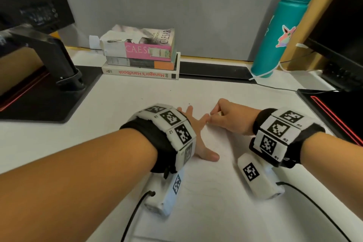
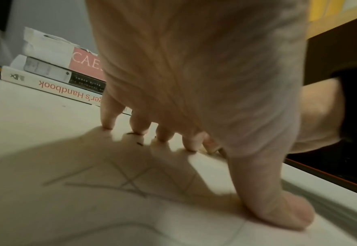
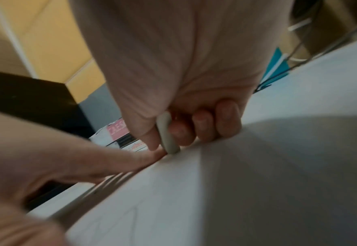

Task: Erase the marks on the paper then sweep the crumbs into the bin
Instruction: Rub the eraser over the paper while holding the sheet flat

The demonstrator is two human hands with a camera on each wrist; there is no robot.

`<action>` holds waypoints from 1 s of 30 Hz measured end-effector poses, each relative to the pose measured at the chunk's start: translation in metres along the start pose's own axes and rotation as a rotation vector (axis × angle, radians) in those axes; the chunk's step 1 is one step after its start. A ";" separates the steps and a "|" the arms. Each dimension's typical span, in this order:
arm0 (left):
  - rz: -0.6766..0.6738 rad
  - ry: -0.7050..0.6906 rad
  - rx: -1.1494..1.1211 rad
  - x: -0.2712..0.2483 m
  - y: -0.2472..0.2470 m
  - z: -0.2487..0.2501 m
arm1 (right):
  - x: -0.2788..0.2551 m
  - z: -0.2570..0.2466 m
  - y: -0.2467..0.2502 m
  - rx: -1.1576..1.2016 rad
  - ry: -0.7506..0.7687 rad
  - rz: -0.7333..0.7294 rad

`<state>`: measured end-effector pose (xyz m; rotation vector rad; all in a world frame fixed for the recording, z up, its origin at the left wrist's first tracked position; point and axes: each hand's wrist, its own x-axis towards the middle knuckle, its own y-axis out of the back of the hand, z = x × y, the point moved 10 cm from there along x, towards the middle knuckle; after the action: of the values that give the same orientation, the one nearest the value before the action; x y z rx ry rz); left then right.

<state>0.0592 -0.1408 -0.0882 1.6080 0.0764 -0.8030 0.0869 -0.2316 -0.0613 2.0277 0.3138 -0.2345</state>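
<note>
While left hand (image 1: 198,139) pins paper (image 1: 216,192), right hand (image 1: 229,118) pinches eraser (image 3: 167,134).

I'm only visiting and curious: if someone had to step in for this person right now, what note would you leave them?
Left hand: fingers spread flat, pressing the paper still.
Right hand: pinches a pale eraser, its tip on the paper beside the left fingertips.
Pencil lines remain under the left palm; a few dark crumbs lie by its fingertips.
Left to do: finish erasing, then sweep the crumbs. No bin is in view.

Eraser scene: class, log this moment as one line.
left hand: flat, pressing paper | right hand: pinching eraser, tip on paper | pencil marks: remain
</note>
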 end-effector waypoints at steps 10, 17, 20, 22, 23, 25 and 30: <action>0.016 0.010 0.004 0.007 -0.002 -0.001 | -0.010 -0.024 -0.006 -0.320 0.060 -0.095; 0.024 0.033 -0.008 0.008 -0.005 -0.003 | -0.004 -0.025 0.002 -0.310 0.039 -0.072; 0.033 0.000 -0.026 0.008 -0.003 0.000 | -0.006 -0.034 -0.016 -0.289 0.119 -0.149; 0.035 0.006 -0.020 0.006 -0.003 0.000 | -0.007 -0.031 -0.013 -0.264 0.104 -0.139; 0.034 0.025 -0.018 0.005 -0.003 -0.001 | -0.005 -0.027 -0.007 -0.282 0.080 -0.104; 0.027 0.049 -0.014 0.004 -0.003 -0.001 | -0.001 -0.022 0.002 -0.319 0.046 -0.058; 0.029 0.031 -0.019 0.005 -0.003 -0.002 | -0.004 -0.014 -0.005 -0.263 0.055 -0.088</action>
<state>0.0622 -0.1403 -0.0933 1.5998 0.0819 -0.7530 0.0816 -0.2171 -0.0581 1.7646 0.4451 -0.1822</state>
